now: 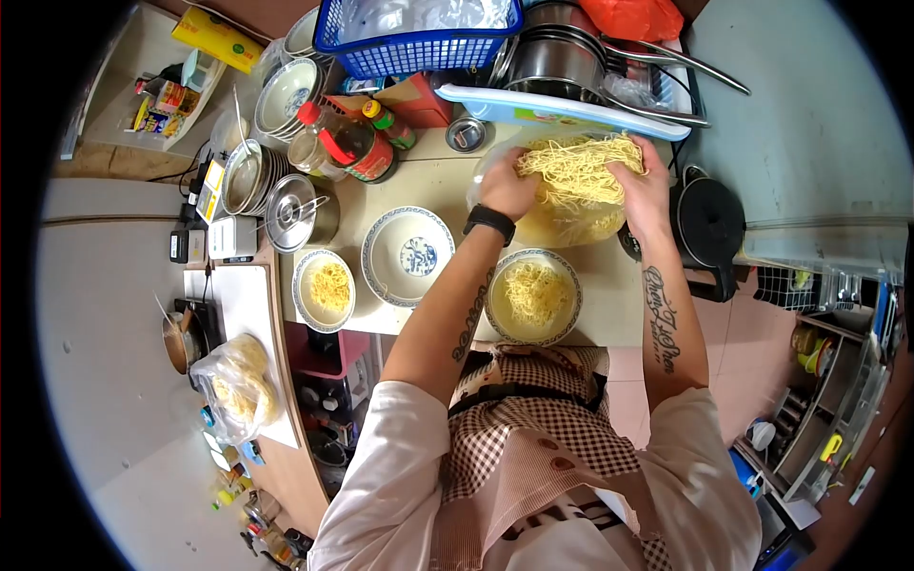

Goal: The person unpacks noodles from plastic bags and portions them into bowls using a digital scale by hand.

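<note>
Both my hands grip one bundle of yellow noodles above a clear plastic bag that has more noodles in it. My left hand closes on the bundle's left end, a black band on its wrist. On the right end, my right hand is closed with the thumb laid over the strands. Nearer my body stands a patterned bowl with noodles inside. To its left are a larger bowl with a blue motif on its bottom and a smaller bowl holding some noodles.
Sauce bottles, a lidded metal pot and stacked bowls crowd the left. Along the back are a blue basket and a light blue tray with metal pots. A black lidded vessel is at right. Another noodle bag lies left.
</note>
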`<state>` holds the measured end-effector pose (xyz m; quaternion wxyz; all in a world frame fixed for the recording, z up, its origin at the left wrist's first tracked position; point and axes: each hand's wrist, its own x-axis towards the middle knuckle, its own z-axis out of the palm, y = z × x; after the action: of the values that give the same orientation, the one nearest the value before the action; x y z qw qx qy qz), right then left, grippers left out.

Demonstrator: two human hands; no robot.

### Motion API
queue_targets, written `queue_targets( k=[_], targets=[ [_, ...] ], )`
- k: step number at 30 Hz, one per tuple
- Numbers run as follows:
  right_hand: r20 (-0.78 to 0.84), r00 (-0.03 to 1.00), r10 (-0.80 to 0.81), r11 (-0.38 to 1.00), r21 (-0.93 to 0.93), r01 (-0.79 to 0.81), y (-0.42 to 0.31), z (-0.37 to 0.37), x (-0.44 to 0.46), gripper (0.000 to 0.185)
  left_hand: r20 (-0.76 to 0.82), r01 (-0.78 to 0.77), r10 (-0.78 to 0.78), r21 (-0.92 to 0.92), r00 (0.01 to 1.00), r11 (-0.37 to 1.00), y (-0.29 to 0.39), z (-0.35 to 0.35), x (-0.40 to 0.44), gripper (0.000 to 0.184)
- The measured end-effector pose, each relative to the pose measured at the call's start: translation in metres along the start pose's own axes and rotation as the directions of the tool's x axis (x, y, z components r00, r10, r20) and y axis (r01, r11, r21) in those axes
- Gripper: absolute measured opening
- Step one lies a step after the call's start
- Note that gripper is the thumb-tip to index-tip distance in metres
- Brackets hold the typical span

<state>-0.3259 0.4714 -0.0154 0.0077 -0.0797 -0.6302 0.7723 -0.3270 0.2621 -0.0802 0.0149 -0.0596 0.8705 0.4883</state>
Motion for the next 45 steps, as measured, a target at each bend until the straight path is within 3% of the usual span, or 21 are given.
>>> queue_targets(
  k=[1,4,7,10,13,15,17,20,22,27,30,33,35,38,39,42,43,44,45],
  targets=[
    [-0.021,0.999,-0.028,0.995,0.092,0.03,0.0,-0.002,0.0,0.041,-0.105,-0.097,0.095,-0.013,0.99,0.995,-0.004,0.002,0.002,0.042],
    [-0.113,0.99,-0.083,0.927,0.356,0.118,-0.011,-0.001,-0.004,0.036,-0.152,-0.133,0.151,0.122,0.977,0.984,-0.014,0.006,0.007,0.035],
    [-0.118,0.969,-0.219,0.857,0.452,0.249,-0.033,-0.001,0.0,0.033,-0.037,-0.031,0.036,0.112,0.999,0.993,-0.011,0.002,0.009,0.029],
    [-0.08,0.958,-0.275,0.852,0.44,0.282,-0.084,0.007,-0.004,0.031,0.082,0.005,-0.027,0.255,0.996,0.967,-0.034,0.001,0.013,0.025],
    [0.121,0.952,-0.281,0.924,0.301,0.234,-0.095,0.012,0.006,0.038,0.026,-0.143,0.143,-0.033,0.989,0.989,-0.017,0.0,0.006,0.028],
    [0.24,0.933,-0.267,0.955,0.192,0.224,-0.089,0.011,0.018,0.041,-0.024,-0.255,0.267,-0.386,0.963,0.886,0.007,0.008,-0.003,0.033],
    [0.296,0.916,-0.272,0.959,0.161,0.233,-0.093,0.019,0.019,0.041,-0.071,-0.339,0.352,-0.495,0.933,0.8,0.013,0.027,-0.001,0.039],
    [0.332,0.9,-0.281,0.96,0.105,0.261,-0.096,0.026,0.02,0.041,0.047,-0.356,0.396,-0.347,0.917,0.867,0.013,0.032,0.001,0.049],
    [0.289,0.914,-0.285,0.958,0.054,0.282,-0.1,0.025,0.022,0.043,0.261,-0.278,0.334,-0.231,0.906,0.933,0.016,0.013,0.004,0.055],
    [0.093,0.912,-0.4,0.9,0.227,0.372,-0.14,0.024,0.022,0.042,0.144,-0.336,0.317,0.131,0.937,0.933,-0.027,0.019,0.007,0.047],
    [-0.09,0.937,-0.339,0.876,0.332,0.349,-0.181,0.041,0.013,0.041,0.115,-0.228,0.206,0.23,0.972,0.946,-0.017,0.02,0.006,0.045],
    [-0.275,0.913,-0.301,0.855,0.346,0.386,-0.231,0.072,-0.004,0.042,0.286,-0.139,0.009,0.44,0.958,0.887,0.001,0.023,0.007,0.032],
    [-0.31,0.887,-0.343,0.826,0.349,0.442,-0.25,0.078,-0.012,0.043,0.341,-0.139,-0.08,0.572,0.937,0.808,0.022,0.022,0.002,0.032],
    [-0.284,0.856,-0.431,0.781,0.358,0.512,-0.265,0.075,-0.026,0.043,0.312,-0.229,0.026,0.635,0.95,0.738,0.017,0.043,-0.008,0.028],
    [-0.268,0.852,-0.45,0.774,0.358,0.522,-0.269,0.075,-0.032,0.044,0.369,-0.238,-0.028,0.655,0.929,0.717,0.018,0.05,-0.01,0.032],
    [-0.235,0.833,-0.502,0.747,0.367,0.554,-0.278,0.076,-0.053,0.045,0.334,-0.356,0.163,0.673,0.928,0.648,0.027,0.042,-0.032,0.036],
    [-0.224,0.832,-0.508,0.748,0.365,0.555,-0.279,0.078,-0.058,0.045,0.311,-0.367,0.218,0.588,0.925,0.721,0.035,0.028,-0.043,0.039],
    [-0.216,0.829,-0.515,0.743,0.37,0.558,-0.282,0.081,-0.063,0.045,0.269,-0.456,0.372,0.613,0.889,0.645,0.034,0.019,-0.054,0.039],
    [-0.203,0.829,-0.521,0.74,0.376,0.558,-0.283,0.083,-0.069,0.046,0.259,-0.499,0.43,0.545,0.865,0.674,0.035,0.005,-0.07,0.04]
  ],
)
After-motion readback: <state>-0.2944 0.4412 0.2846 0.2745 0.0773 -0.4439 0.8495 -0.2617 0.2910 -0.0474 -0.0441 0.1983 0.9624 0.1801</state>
